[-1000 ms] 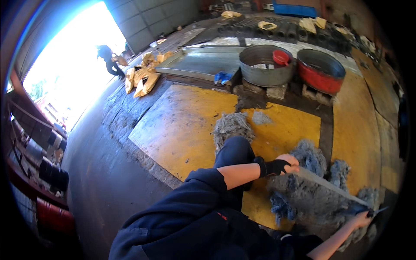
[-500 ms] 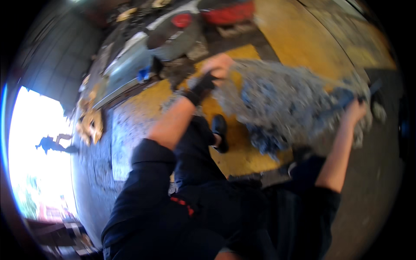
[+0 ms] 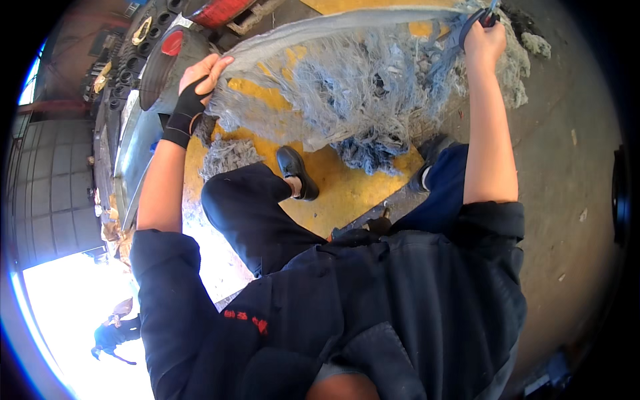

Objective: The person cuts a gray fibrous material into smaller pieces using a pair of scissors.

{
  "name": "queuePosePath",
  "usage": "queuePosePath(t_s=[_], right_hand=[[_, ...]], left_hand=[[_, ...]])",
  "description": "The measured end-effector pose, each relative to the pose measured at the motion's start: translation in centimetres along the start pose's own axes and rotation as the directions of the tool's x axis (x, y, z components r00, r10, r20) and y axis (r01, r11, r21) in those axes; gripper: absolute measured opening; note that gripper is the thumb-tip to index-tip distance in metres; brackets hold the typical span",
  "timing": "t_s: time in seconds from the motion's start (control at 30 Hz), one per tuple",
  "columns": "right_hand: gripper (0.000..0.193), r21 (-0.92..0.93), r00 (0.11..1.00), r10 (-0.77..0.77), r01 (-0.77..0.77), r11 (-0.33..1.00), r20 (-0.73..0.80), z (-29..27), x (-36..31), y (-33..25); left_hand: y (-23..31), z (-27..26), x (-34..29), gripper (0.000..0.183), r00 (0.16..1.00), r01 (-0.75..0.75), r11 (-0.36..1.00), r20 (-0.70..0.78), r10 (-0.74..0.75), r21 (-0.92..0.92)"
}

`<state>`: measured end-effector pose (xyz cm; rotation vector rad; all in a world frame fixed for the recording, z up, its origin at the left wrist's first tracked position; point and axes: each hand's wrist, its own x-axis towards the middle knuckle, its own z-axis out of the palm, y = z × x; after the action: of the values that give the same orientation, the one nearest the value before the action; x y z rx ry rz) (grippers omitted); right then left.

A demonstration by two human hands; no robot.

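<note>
While the left hand (image 3: 203,77), in a black wrist wrap, pinches one end of a ragged grey fibre sheet (image 3: 360,73), the right hand (image 3: 485,41) is wrapped round a dark-handled tool (image 3: 490,19), scissors by the look of it, at the other end; can't tell if it grips the edge too. So the sheet's stretched between the two, over a scuffed yellow board (image 3: 320,208) on the floor. A blue-grey clump (image 3: 373,155) sits just below it, and a paler tuft (image 3: 230,157) lies near the left knee. Off to the right it's just grimy grey-brown floor (image 3: 560,220) with little scraps. Over on the left there's a metal tub (image 3: 153,87) with a red scoop (image 3: 172,43), a panelled grey wall (image 3: 53,180), and a blown-out bright doorway (image 3: 67,293) with another person (image 3: 117,337) in it.
</note>
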<state>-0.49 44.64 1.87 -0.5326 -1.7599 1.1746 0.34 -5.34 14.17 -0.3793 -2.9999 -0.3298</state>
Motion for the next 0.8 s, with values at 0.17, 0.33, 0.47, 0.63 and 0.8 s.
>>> queuePosePath(t_s=[0.17,0.33,0.47,0.63,0.8], right_hand=[[0.027,-0.133,0.999,0.028,-0.023,0.991,0.041,-0.5,-1.8,-4.3],[0.025,-0.237,1.000,-0.014,0.012,0.971,-0.008,-0.4,-1.8,-4.5],[0.024,-0.196,1.000,-0.023,0.024,0.980,0.008,-0.6,-2.1,-5.3],[0.023,-0.254,1.000,-0.023,0.027,0.967,0.017,-0.2,-1.9,-4.1],[0.023,-0.274,0.999,-0.031,0.038,0.961,0.028,-0.1,-1.9,-3.9]], left_hand=[[-2.4,0.2,-0.4,0.033,0.999,-0.034,0.996,-0.025,0.032,-0.081],[-2.7,1.0,-0.8,0.032,1.000,-0.015,0.996,0.025,0.018,-0.093],[-1.1,0.5,-2.5,0.039,0.999,0.043,0.999,0.032,-0.044,0.022],[-1.7,1.5,-2.6,0.040,0.992,0.071,0.993,0.099,-0.081,0.099],[-2.3,3.1,-2.8,0.044,0.989,0.090,0.993,0.128,-0.080,-0.072]])
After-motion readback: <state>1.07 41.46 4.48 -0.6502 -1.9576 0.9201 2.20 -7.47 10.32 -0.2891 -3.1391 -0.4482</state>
